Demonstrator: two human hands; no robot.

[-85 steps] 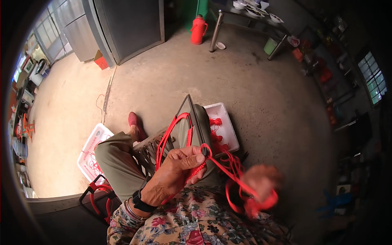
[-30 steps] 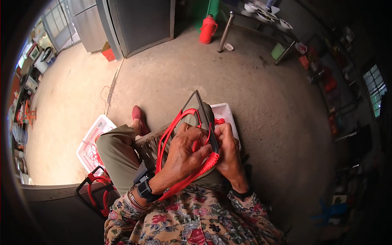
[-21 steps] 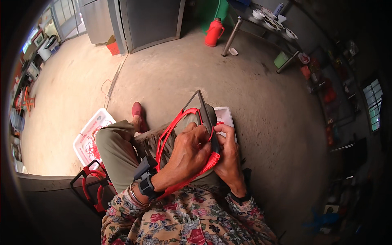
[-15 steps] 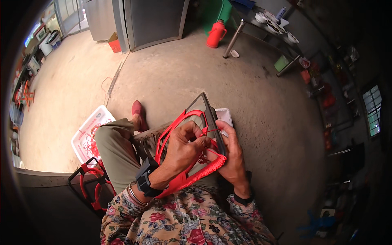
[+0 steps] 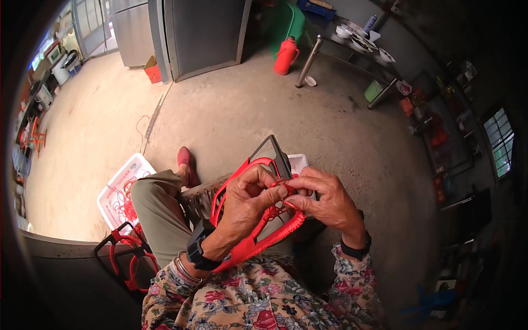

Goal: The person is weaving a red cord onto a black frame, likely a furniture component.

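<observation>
A black-edged frame (image 5: 281, 159) with red bands lies tilted across my lap, its near right edge wound with a tight red coil (image 5: 289, 226). Over its right side, my left hand (image 5: 247, 199) pinches a thin red cord (image 5: 281, 186) between thumb and forefinger. My right hand (image 5: 329, 203) meets it there, thumb and fingers closed on the same cord. Loose loops of red cord hang below the fingertips, inside the frame. Exactly how the strands cross is partly hidden by the fingers.
On the left, a white basket (image 5: 114, 184) holds tangled red cord. A second black and red frame (image 5: 113, 237) leans near it. Behind my work stands another white container (image 5: 297, 161). Farther off are a red thermos (image 5: 286, 56) and a table with dishes (image 5: 314, 54).
My right hand has let go of the frame's right edge and turned inward, its fingers now at the cord beside my left fingertips. The left hand stays in nearly the same place.
</observation>
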